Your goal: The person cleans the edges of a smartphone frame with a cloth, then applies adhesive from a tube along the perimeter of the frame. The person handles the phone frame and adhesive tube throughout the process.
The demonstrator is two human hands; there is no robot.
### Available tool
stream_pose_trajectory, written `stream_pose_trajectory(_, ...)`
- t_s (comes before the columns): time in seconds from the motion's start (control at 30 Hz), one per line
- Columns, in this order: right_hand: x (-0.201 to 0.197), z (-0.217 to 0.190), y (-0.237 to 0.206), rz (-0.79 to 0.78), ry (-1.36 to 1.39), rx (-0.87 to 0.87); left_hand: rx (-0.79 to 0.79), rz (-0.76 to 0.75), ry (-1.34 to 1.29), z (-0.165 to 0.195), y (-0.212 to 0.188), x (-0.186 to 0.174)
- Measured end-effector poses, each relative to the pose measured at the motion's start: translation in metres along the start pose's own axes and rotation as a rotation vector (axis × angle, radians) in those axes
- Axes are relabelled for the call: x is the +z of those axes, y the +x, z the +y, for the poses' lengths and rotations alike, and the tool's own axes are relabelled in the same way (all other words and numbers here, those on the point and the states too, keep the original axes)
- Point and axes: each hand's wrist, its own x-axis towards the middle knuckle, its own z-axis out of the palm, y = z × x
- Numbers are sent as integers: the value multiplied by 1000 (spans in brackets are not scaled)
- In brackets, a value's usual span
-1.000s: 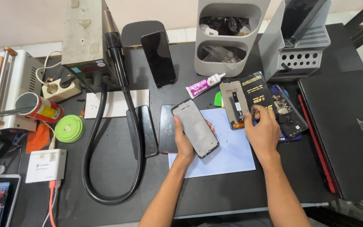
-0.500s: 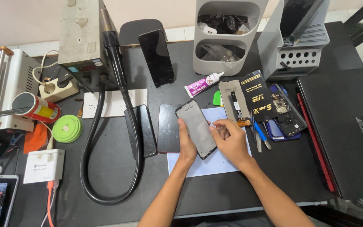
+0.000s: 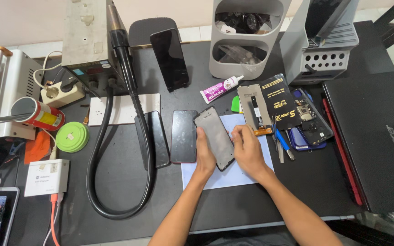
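My left hand (image 3: 204, 154) grips a grey phone screen panel (image 3: 214, 136) from its left edge, holding it tilted over a pale blue sheet of paper (image 3: 233, 175). My right hand (image 3: 247, 149) rests against the panel's right edge, fingertips touching it. Just left of the panel lies a dark phone (image 3: 183, 135) flat on the black table (image 3: 115, 187). Right of my right hand sit a phone frame with an orange flex cable (image 3: 253, 109), a black packet (image 3: 281, 107) and a blue-handled tool (image 3: 282, 140).
A closed black laptop (image 3: 379, 136) fills the right side. A black hose (image 3: 128, 136) loops from a grey machine (image 3: 85, 36). A glue tube (image 3: 220, 88), grey organiser (image 3: 247, 41), propped phone (image 3: 169, 59), green tape roll (image 3: 72, 136) and white adapter (image 3: 46, 176) lie around.
My right hand has come back left from the parts pile to the panel's right edge. The panel stays held in my left hand.
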Motion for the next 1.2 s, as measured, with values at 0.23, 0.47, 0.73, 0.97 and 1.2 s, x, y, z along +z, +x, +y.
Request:
stream_pose_trajectory(0.23, -9, 11, 1, -3, 71, 24, -153, -12, -194, 0, 6, -4)
stream_pose_trajectory(0.47, -7, -12, 1, 22, -79, -104, -34, 12, -27, -4, 2, -5)
stream_pose_trajectory(0.73, -8, -22, 4, 26, -291, -266, 47, 12, 142, -2, 0, -2)
stream_pose_trajectory(0.97, -11, -24, 5, -53, -347, -244, 56, -24, 203, 2, 0, -3)
stream_pose_trajectory(1.2, -6, 0, 0, -2, -71, -215, -15, -88, 67, 2, 2, -3)
